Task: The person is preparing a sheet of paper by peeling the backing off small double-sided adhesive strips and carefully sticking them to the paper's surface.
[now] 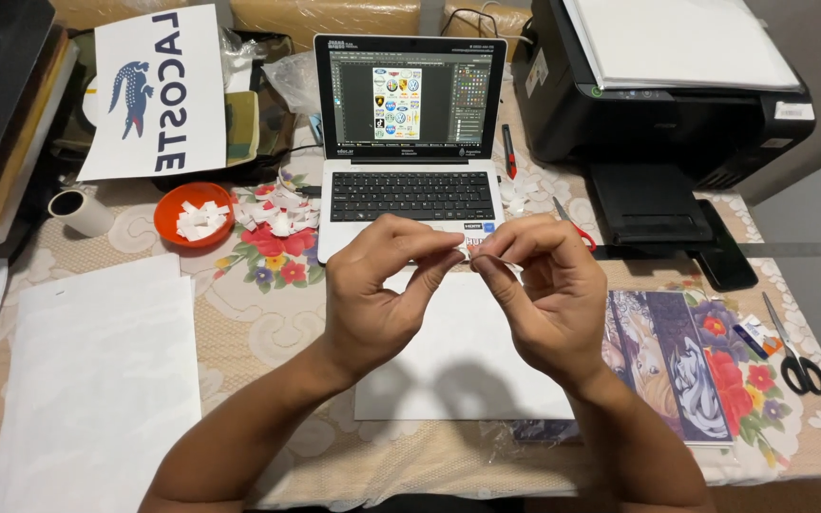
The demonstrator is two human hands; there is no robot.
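Fingers of both hands pinched on a small white paper scrap, held between the fingertips. White sheet below the fingers on the floral-cloth worktop; laptop just beyond; printer beyond-right.

One laptop, one printer, one orange bowl, one black-handled scissors, two hands.

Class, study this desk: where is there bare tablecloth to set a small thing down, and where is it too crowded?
Free: the cloth between the orange bowl above and the big white sheet below, left of the left hand. Also a patch between the printer tray and the scissors. Crowded: paper scraps beside the laptop, and the back left corner.
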